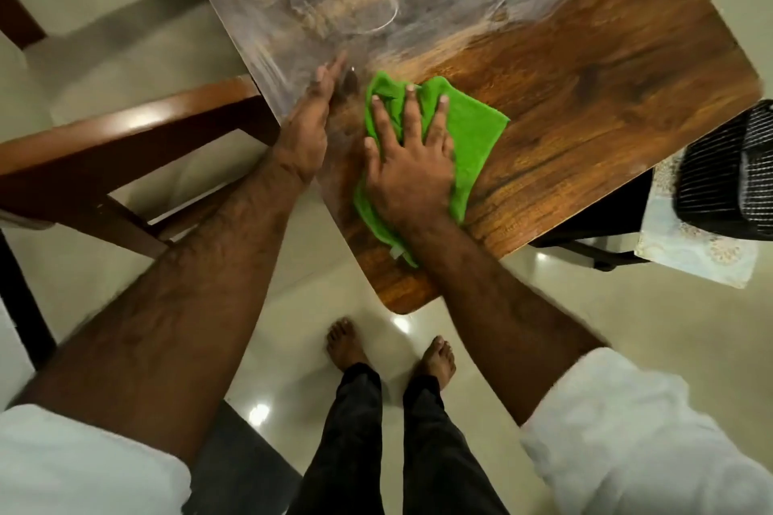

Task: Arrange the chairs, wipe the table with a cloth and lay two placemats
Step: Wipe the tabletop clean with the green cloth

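**Table-wiping stage: cloth under right hand, smeared area lying far and left**

Item 1. Green cloth (468, 138). Lies flat on the wooden table (606, 96), close to the table's near-left edge. Its long axis runs from the near edge up toward the far right. Crumpled slightly under the fingers.

Item 2. Right hand (408, 163). Palm down on the cloth, fingers spread and extended; pressing, not pinching. It is the hand working the cloth.

Item 3. Left hand (307, 125). Open and flat, edge-on along the table's left edge, just beside the cloth but not touching it. Holds nothing; appears to brace.

Item 4. Table surface. The near-right portion shows clean wood grain. The far-left portion is hazed with pale streaks and ring marks (376, 4). The boundary runs diagonally just beyond the fingertips of both hands. Judgement: the unwiped ground lies ahead of the cloth, so the next stroke calls for a push away from the body, which the right hand is placed to make.

Item 5. Wooden chair (125, 138). Stands left of the table, close against its edge.

Item 6. Black mesh basket (728, 176). Right of the table, resting on a pale patterned cloth (690, 255). Contents cannot be seen.

Item 7. Placemats. None visible on the table; that step is judged not yet begun.
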